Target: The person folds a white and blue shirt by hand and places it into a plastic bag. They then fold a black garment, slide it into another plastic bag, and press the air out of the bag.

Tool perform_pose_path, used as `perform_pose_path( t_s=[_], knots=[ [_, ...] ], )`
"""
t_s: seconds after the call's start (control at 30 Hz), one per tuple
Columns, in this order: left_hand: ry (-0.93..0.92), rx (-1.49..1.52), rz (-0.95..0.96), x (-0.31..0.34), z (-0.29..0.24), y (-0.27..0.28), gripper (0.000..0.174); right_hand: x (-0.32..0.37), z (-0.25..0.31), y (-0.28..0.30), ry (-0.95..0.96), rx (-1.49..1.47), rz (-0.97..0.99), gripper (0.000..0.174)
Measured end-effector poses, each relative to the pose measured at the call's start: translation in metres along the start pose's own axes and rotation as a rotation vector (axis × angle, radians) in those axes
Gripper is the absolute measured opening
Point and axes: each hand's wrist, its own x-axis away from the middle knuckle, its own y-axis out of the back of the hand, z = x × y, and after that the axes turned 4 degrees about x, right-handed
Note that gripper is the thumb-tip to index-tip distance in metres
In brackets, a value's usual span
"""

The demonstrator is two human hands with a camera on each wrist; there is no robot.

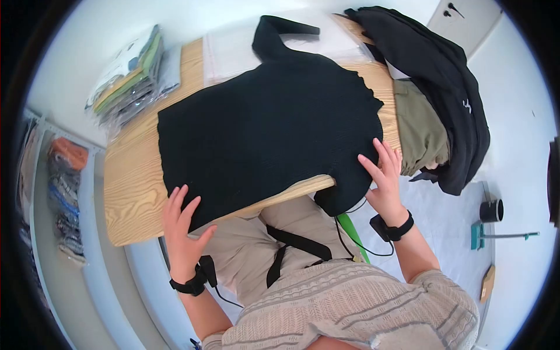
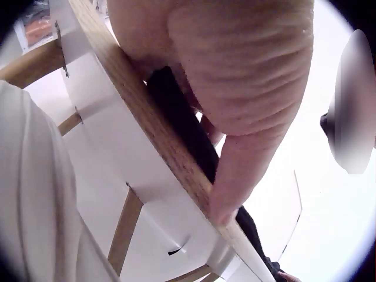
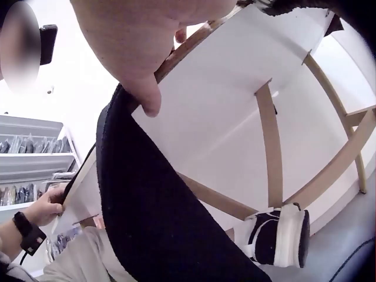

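A black long-sleeved top (image 1: 256, 122) lies spread over a wooden table (image 1: 131, 204). One sleeve (image 1: 269, 38) bends out at the far side; the other (image 1: 341, 198) drops over the near edge and hangs down large in the right wrist view. My left hand (image 1: 182, 233) rests with spread fingers on the top's near left corner. Its thumb (image 2: 235, 176) lies against the table's edge in the left wrist view. My right hand (image 1: 382, 184) touches the top's right side above the hanging sleeve, fingers extended; its thumb (image 3: 150, 97) reaches past the fabric's edge.
Packaged garments (image 1: 131, 76) are stacked at the back left. Clear plastic sheets (image 1: 227, 55) lie beneath the far sleeve. At the right are an olive garment (image 1: 420, 128) and a black jacket (image 1: 449, 87). Shelves (image 1: 44, 192) stand at the left; cables (image 1: 344, 236) hang near my lap.
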Motion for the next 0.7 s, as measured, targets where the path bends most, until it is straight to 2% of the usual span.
perform_pose_path(
  t_s=[0.07,0.2,0.23,0.3,0.33,0.37,0.43,0.5,0.6,0.7],
  knots=[
    [0.082,0.042,0.005,0.013,-0.002,0.002,0.047,-0.007,0.002,0.006,0.052,-0.038,0.067,0.049],
    [0.125,0.101,-0.041,0.029,0.017,0.012,0.040,-0.023,-0.009,0.023,0.151,-0.145,0.186,0.038],
    [0.130,0.096,-0.041,0.030,0.021,0.016,0.040,-0.027,-0.009,0.028,0.153,-0.152,0.188,0.038],
    [0.115,0.156,-0.040,0.029,0.026,0.026,0.044,-0.035,-0.010,0.037,0.197,-0.360,0.228,0.041],
    [0.117,0.152,-0.041,0.024,0.017,0.029,0.044,-0.041,-0.004,0.040,0.154,-0.435,0.244,0.044],
    [0.151,0.159,-0.061,0.017,0.004,0.030,0.044,-0.044,-0.004,0.039,0.153,-0.439,0.244,0.044],
    [0.185,0.165,-0.081,0.012,0.004,0.028,0.043,-0.049,-0.004,0.036,0.190,-0.287,0.408,0.045],
    [0.012,0.084,0.009,0.016,0.026,0.018,0.042,-0.050,-0.012,0.036,0.206,-0.301,0.397,0.049],
    [0.082,0.179,0.054,0.018,0.047,0.029,0.044,-0.058,-0.032,0.045,0.152,-0.451,0.530,0.054],
    [0.088,0.202,0.044,0.015,0.042,0.029,0.043,-0.057,-0.030,0.042,0.160,-0.425,0.515,0.052]
  ],
)
